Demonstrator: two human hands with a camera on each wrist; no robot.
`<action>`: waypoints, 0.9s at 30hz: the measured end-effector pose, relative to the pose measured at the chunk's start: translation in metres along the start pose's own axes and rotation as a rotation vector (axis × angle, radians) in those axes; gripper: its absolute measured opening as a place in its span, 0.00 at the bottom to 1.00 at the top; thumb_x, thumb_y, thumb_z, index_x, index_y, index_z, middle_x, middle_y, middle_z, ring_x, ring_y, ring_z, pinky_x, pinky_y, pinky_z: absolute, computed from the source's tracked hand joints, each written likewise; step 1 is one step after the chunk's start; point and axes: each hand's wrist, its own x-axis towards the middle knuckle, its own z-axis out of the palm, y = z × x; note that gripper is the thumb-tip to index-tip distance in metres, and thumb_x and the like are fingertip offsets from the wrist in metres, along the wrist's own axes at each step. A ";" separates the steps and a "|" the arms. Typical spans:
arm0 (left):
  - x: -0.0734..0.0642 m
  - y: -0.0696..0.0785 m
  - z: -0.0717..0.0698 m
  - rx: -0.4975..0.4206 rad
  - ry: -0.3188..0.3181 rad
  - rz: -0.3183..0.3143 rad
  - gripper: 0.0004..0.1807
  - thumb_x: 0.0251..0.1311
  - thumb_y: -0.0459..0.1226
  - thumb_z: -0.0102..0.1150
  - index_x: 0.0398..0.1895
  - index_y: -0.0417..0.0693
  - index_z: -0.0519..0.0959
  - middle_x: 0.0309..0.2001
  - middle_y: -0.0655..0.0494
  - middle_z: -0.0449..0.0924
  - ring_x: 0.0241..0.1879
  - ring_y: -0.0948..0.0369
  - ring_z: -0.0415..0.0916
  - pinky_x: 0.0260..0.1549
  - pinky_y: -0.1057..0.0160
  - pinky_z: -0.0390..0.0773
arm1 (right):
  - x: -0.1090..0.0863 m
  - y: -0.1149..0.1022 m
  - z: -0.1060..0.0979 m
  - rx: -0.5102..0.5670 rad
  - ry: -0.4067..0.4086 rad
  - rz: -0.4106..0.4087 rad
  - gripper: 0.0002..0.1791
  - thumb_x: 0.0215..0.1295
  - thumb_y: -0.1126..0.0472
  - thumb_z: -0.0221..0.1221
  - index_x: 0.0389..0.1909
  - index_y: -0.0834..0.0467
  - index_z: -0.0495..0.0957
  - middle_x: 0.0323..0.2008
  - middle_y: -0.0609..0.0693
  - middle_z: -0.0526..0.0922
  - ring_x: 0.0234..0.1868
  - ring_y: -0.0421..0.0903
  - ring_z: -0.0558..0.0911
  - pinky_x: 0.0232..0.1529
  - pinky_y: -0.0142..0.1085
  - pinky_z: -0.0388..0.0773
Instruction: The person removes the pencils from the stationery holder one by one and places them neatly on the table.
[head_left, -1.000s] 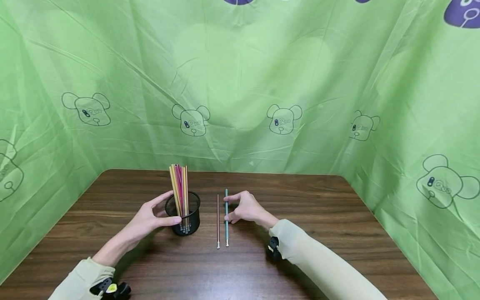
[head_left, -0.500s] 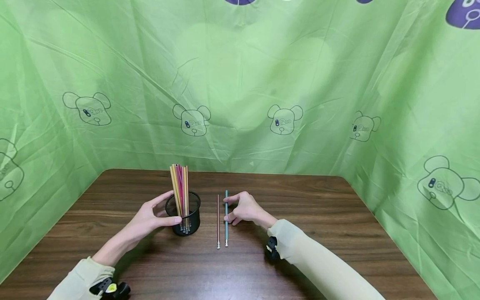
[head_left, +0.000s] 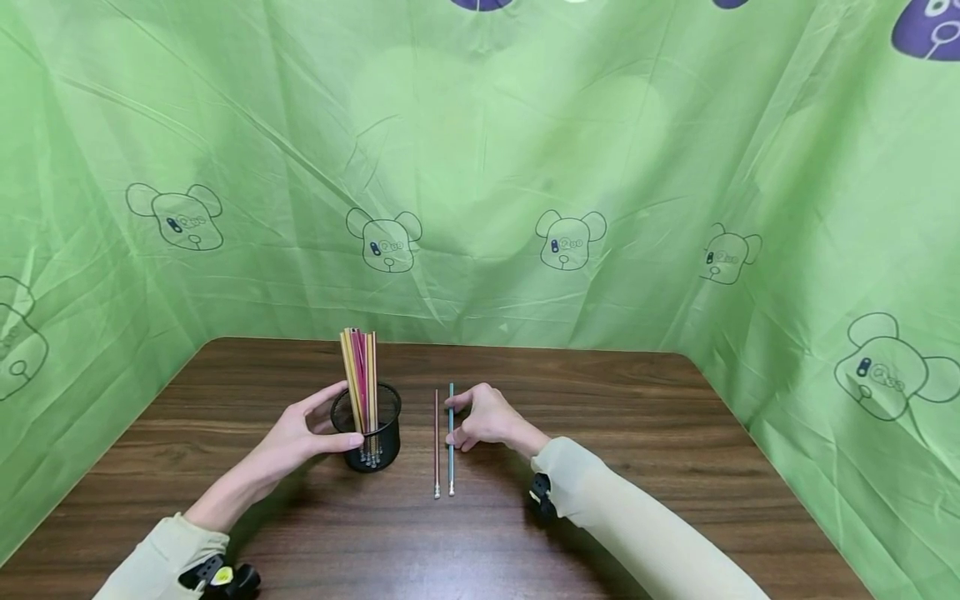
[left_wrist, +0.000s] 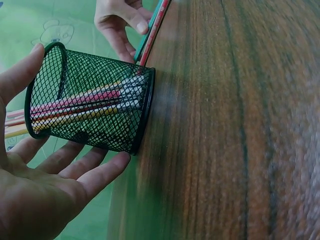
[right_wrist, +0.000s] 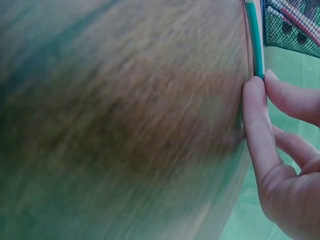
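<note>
A black mesh pencil cup (head_left: 383, 440) stands upright left of the table's middle, holding several yellow and pink pencils (head_left: 360, 375), eraser ends down. My left hand (head_left: 298, 432) holds it from the left, thumb at the near rim; in the left wrist view, fingers (left_wrist: 102, 177) curve along its side. To the right lie two pencils, roughly parallel with a narrow gap: a dark red pencil (head_left: 437, 442) and a teal pencil (head_left: 452, 467). My right hand (head_left: 487, 417) holds the teal one from the right, thumb and a fingertip at separate spots along it. The right wrist view shows the teal pencil (right_wrist: 256, 45) at the fingertips.
The dark wooden table (head_left: 637, 433) has rounded far corners. Green fabric (head_left: 480, 167) printed with bear heads hangs behind it and along both sides. Black wrist devices (head_left: 542, 493) sit at both sleeves.
My right hand has shifted slightly left with the teal pencil, narrowing the gap to the dark red pencil. The left hand and the pencil cup have stayed in place.
</note>
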 end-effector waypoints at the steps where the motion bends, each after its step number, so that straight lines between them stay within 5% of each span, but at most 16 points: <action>1: 0.000 0.000 0.000 0.002 0.001 -0.001 0.51 0.62 0.37 0.76 0.84 0.44 0.56 0.79 0.37 0.60 0.72 0.36 0.64 0.55 0.67 0.74 | 0.000 0.000 0.000 -0.006 -0.001 0.001 0.32 0.49 0.80 0.75 0.60 0.70 0.82 0.52 0.63 0.84 0.26 0.56 0.90 0.28 0.41 0.87; 18: 0.001 -0.001 0.000 0.011 0.003 -0.005 0.51 0.62 0.38 0.76 0.84 0.44 0.56 0.79 0.36 0.59 0.72 0.36 0.65 0.62 0.56 0.73 | 0.002 -0.002 0.004 -0.071 0.014 0.022 0.33 0.46 0.80 0.75 0.59 0.71 0.83 0.50 0.63 0.82 0.23 0.53 0.89 0.26 0.40 0.86; 27: 0.000 0.000 0.000 0.002 0.005 -0.004 0.51 0.61 0.37 0.76 0.84 0.43 0.57 0.78 0.36 0.61 0.71 0.36 0.66 0.55 0.67 0.74 | 0.000 -0.001 0.002 -0.112 0.016 0.024 0.29 0.50 0.78 0.76 0.56 0.67 0.86 0.51 0.62 0.82 0.23 0.50 0.88 0.25 0.41 0.86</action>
